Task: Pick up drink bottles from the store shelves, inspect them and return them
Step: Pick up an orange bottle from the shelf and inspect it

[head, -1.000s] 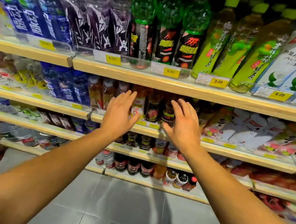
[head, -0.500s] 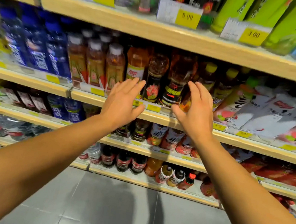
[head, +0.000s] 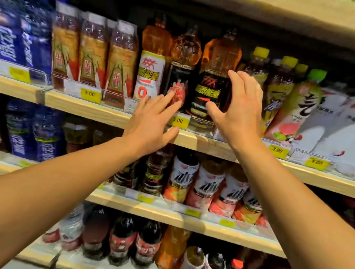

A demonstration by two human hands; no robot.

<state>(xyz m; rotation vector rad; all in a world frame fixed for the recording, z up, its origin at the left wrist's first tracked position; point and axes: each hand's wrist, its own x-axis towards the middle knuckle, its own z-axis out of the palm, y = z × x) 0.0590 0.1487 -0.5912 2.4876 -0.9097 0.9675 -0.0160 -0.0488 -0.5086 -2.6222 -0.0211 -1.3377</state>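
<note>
**Both hands spread at the amber bottles on the shelf**

The shelf [head: 113, 114] is packed front to edge. From its left end stand blue bottles [head: 18, 36], then three brown tea bottles [head: 93, 53] with pale caps, shoulder to shoulder. Next comes a white-label bottle [head: 151, 66] of orange drink, then a dark bottle [head: 182, 69] with a red figure on its label, then a black-label bottle [head: 216, 77] of amber drink. Right of these are yellow-capped bottles [head: 276, 87], a green-capped bottle [head: 295, 107] and white cartons [head: 337, 125] toward the right end.

The left hand [head: 151, 123] is flat with fingers straight, its fingertips over the lower label of the dark bottle, above the yellow price tag [head: 178, 120] on the front edge. The right hand [head: 238, 110] is spread wide, thumb at the black-label bottle's lower front, fingers beside its right flank; whether it touches cannot be told. Neither hand grips anything.

The shelf above hangs close over the caps, leaving little headroom. Bottles nearly touch their neighbours.
</note>
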